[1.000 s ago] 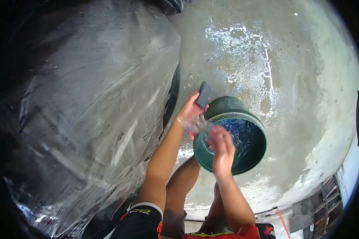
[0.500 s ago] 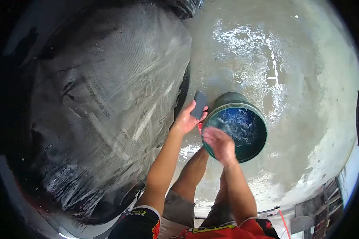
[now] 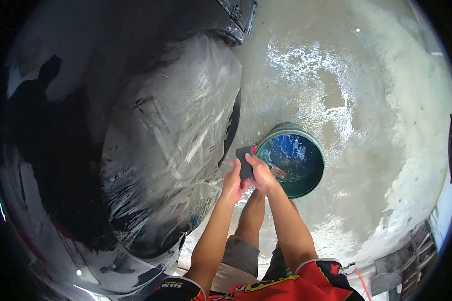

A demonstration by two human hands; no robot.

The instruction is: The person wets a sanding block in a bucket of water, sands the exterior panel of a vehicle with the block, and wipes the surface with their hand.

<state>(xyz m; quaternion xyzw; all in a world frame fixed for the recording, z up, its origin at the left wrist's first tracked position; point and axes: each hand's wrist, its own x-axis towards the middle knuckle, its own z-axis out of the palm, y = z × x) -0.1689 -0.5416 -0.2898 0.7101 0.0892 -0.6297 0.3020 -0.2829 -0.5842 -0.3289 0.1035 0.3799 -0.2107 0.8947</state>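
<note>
A flat, dark grey rectangular block (image 3: 244, 161) is held between both hands, beside the left rim of a bucket. My left hand (image 3: 233, 183) is closed around its near left side, palm upward. My right hand (image 3: 260, 171) grips its right edge, with the fingers partly hidden from view. The green bucket (image 3: 318, 176) stands on the wet floor and has water in it. Something small and brownish (image 3: 277, 173) shows at the water near my right hand; I cannot make out what it is. A bit of red (image 3: 254, 149) shows between the block and the bucket.
On the left is a dark, glossy car body (image 3: 70, 150), with a printed plastic sheet (image 3: 186, 110) draped over its wheel area. Wet, whitish patches cover the concrete floor (image 3: 376, 130). Slatted pieces (image 3: 417, 256) and a red stick (image 3: 361, 282) lie at the lower right.
My right hand has moved left from over the bucket and taken hold of the block, which sits lower than before. The view has shifted, showing more of the car body.
</note>
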